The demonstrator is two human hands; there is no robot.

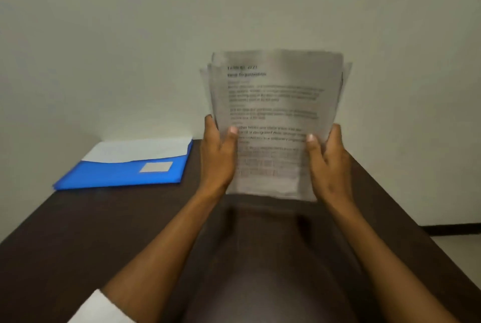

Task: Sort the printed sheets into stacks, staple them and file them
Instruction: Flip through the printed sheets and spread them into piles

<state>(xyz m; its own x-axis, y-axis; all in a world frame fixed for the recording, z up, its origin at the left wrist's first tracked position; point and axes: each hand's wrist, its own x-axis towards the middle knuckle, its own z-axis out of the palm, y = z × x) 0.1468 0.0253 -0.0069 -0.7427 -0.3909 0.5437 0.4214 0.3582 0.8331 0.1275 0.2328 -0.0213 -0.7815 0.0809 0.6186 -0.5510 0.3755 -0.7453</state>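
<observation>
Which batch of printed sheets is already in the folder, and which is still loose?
The white sheets sticking out of the blue folder at the table's far left are filed. The fanned bundle, held upright by left hand and right hand, is loose.

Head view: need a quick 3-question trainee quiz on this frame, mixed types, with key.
1. True or false: the sheets lie flat on the desk.
2. Which hands hold the sheets? A) left only B) right only C) both
3. Fill in: the blue folder lies to the person's ____ of the sheets.

Key:
1. False; they are held upright above the desk.
2. C; the left hand and right hand each have a grip on a side edge, thumbs on the front page.
3. Left.
</observation>
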